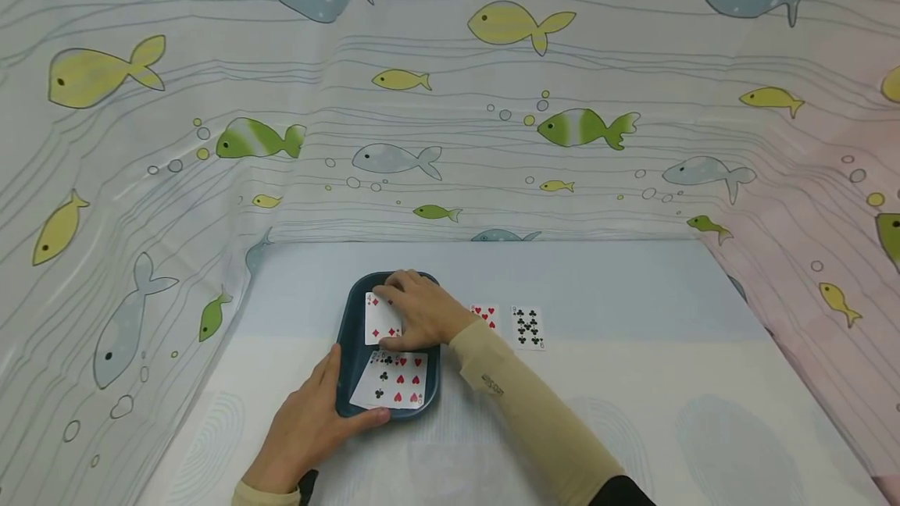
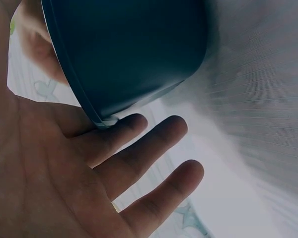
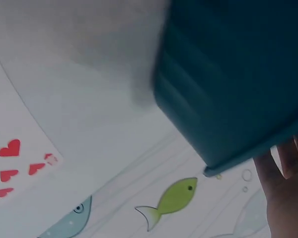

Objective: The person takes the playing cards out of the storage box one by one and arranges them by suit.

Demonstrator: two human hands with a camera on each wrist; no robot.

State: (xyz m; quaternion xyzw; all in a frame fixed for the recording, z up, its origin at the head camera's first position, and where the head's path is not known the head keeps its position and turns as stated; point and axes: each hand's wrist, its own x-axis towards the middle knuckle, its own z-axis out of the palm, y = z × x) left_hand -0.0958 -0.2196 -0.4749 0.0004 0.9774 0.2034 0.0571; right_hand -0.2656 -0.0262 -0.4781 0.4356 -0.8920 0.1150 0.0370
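Note:
A dark blue tray (image 1: 344, 381) lies left of centre in the head view, holding playing cards. My right hand (image 1: 426, 309) reaches into its far half and holds a red diamond card (image 1: 376, 332), index finger at the card's far edge and thumb at its near edge. In the tray's near half lies an overlapping pile of cards (image 1: 401, 389), with hearts and clubs showing. My left hand (image 1: 304, 426) rests against the tray's left side, fingers straight and spread in the left wrist view, thumb along the near rim. The right fingertips are hidden in the right wrist view.
Right of the tray, a hearts card (image 1: 485, 317), partly covered by the right forearm, and a nine of clubs (image 1: 527, 328) lie face up on the white table (image 1: 633, 381). A fish-patterned cloth (image 1: 450, 123) hangs behind the table and along both sides.

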